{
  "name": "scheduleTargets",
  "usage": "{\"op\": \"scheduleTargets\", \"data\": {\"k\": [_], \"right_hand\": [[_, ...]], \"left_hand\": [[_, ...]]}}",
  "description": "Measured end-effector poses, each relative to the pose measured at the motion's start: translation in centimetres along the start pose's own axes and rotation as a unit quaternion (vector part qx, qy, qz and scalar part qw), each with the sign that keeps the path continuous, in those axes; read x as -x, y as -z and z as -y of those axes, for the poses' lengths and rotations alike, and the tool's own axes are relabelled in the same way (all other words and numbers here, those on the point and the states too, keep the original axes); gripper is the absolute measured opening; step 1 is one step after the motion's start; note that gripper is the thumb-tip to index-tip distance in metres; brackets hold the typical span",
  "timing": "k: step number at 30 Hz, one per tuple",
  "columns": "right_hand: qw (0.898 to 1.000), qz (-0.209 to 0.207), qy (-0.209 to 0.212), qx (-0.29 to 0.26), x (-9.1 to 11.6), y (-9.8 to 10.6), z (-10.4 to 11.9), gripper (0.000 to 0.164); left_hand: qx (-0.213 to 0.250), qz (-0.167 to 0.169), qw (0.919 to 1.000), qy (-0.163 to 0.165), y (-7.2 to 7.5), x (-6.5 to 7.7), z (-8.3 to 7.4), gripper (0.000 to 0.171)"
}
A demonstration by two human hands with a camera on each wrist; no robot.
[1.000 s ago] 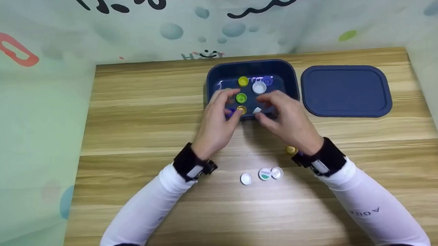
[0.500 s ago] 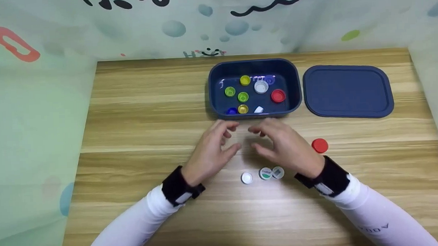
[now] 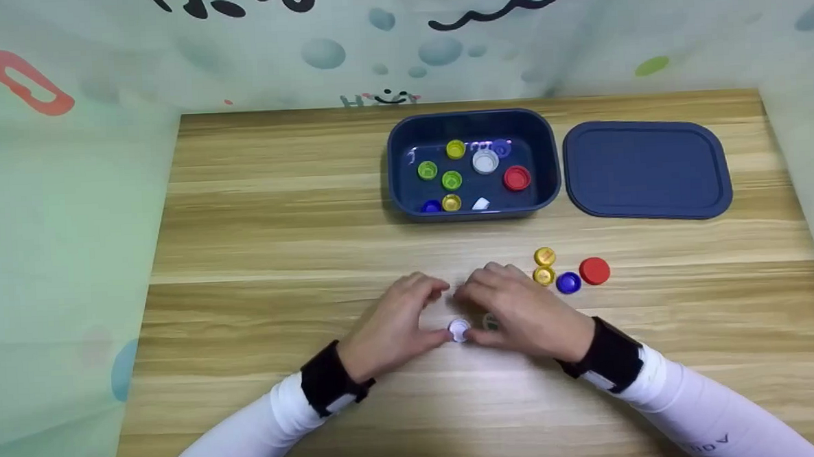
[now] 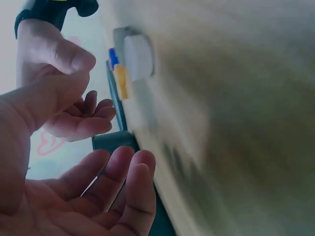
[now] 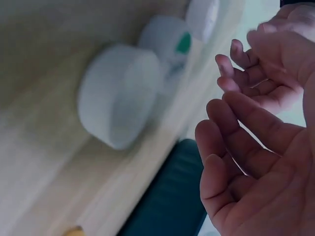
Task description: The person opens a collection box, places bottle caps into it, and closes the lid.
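My left hand [image 3: 392, 318] hovers low at the left of a small white bottle cap [image 3: 459, 330], its thumb tip right at the cap. The fingers are loosely bent around nothing. On the other side, my right hand [image 3: 524, 313] arches over the table with its thumb near that same cap. Under it peeks a white cap with green print [image 3: 491, 321], mostly hidden in the head view. The right wrist view shows the white cap [image 5: 120, 96], the green-printed cap [image 5: 170, 39] and a third white cap [image 5: 203, 17] lying apart from my relaxed fingers [image 5: 214, 142].
A dark blue box [image 3: 403, 129] at the back holds several coloured caps. Its flat lid [image 3: 645, 170] lies on the right. Gold caps [image 3: 544, 256], a blue cap [image 3: 569, 282] and a red cap [image 3: 594, 271] sit just beyond my right hand.
Both hands have come back from over the box toward me, down to the white caps. A red cap and a second green cap now show inside the box, where the hands were.
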State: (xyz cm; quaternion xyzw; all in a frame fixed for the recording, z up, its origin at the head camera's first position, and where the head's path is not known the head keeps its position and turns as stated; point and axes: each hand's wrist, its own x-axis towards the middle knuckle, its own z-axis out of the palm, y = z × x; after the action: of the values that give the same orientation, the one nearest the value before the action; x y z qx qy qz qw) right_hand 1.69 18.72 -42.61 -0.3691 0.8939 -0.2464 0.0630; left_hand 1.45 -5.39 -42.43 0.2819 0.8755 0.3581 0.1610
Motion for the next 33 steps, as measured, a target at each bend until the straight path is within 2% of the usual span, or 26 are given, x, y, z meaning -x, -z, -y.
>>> {"op": "scheduleTargets", "data": {"k": [4, 9, 18, 25, 33], "right_hand": [[1.000, 0.010, 0.013, 0.010, 0.3, -1.0, 0.1, 0.049], [0.999, 0.014, 0.022, 0.021, 0.6, -1.8, 0.1, 0.046], [0.999, 0.006, 0.022, 0.026, 0.6, -2.2, 0.0, 0.036], [1.000, -0.015, 0.014, 0.015, 0.4, -2.0, 0.2, 0.030], [0.999, -0.033, -0.011, -0.016, -0.3, -0.5, 0.3, 0.030]], "left_hand": [[-0.031, 0.013, 0.9994, -0.006, -0.7, 0.5, 0.2, 0.061], [-0.066, 0.020, 0.9976, -0.008, -1.5, 0.7, 0.3, 0.054], [-0.077, 0.002, 0.9967, -0.023, -2.3, 0.7, 0.4, 0.036], [-0.061, -0.018, 0.9976, -0.027, -2.3, 0.4, 0.3, 0.027], [-0.005, -0.059, 0.9981, -0.019, -1.5, -0.1, -0.4, 0.026]]}}
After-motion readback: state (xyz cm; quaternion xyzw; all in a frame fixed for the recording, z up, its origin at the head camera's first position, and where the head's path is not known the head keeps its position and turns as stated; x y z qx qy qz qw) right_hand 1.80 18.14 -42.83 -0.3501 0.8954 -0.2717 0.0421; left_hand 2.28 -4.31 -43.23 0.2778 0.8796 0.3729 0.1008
